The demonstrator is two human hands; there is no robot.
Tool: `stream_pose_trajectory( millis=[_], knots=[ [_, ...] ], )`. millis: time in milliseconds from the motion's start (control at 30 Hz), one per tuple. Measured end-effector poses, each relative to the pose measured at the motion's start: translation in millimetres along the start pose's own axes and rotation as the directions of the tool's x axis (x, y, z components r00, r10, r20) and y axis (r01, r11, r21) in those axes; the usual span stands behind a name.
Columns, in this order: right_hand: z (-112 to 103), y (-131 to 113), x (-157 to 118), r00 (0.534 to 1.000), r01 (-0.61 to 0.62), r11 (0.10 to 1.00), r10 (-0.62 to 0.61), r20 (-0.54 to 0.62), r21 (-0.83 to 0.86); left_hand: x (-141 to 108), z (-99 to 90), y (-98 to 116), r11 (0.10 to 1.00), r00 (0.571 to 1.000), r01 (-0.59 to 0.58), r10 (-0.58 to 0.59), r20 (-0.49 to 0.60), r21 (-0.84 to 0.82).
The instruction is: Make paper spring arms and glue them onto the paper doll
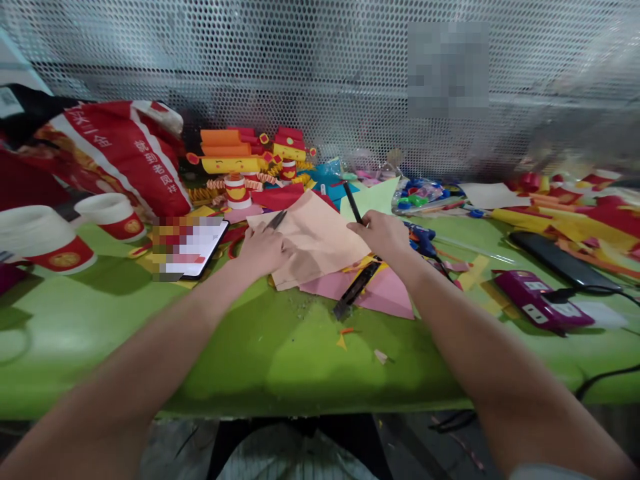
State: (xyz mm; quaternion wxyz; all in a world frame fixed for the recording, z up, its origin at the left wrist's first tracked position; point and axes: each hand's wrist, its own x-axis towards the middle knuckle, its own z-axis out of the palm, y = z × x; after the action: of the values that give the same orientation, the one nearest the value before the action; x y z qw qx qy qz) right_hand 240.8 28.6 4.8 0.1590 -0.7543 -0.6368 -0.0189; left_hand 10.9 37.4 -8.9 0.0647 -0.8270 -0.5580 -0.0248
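A creased peach paper sheet (325,233) lies on the green table in front of me. On its left side rests my left hand (265,250), fingers curled over what look like scissors; a dark blade (277,219) sticks out past them. My right hand (383,235) is closed around a slim black pen (353,201), held tilted above the sheet's right edge, beside a light green sheet (383,200). Under the peach sheet lies pink paper (387,293), with a black and clear cutter-like tool (356,291) on it.
A lit phone (203,250) and red-and-white paper cups (60,250) stand left. Paper figures (233,163) and a red bag (125,150) are behind. Right are a purple power strip (540,303) with cable, a black case (560,260) and coloured paper strips. Scraps lie near the front.
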Motion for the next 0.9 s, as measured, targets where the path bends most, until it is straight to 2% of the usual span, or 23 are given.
stream_pose_trajectory(
  millis=[267,567,733,900],
  knots=[
    [3.1,-4.9,-2.1,0.999,-0.019,0.998,0.022,0.046,-0.065,-3.3,9.8,-7.0,0.975,0.990,0.016,0.015,0.138,-0.223],
    [17.2,-6.7,-7.1,0.993,0.106,0.988,-0.100,0.062,-0.110,-8.9,17.5,-9.2,0.982,0.999,0.008,-0.001,0.035,-0.186],
    [18.5,-11.1,-9.3,0.972,0.219,0.967,-0.204,0.120,-0.133,-13.4,15.6,-7.5,0.987,0.999,0.005,0.003,0.054,-0.158],
    [19.8,-13.4,-9.8,0.972,0.193,0.962,-0.160,0.171,-0.193,-13.1,15.4,-6.6,0.980,0.999,0.010,0.001,0.054,-0.198]
  ],
)
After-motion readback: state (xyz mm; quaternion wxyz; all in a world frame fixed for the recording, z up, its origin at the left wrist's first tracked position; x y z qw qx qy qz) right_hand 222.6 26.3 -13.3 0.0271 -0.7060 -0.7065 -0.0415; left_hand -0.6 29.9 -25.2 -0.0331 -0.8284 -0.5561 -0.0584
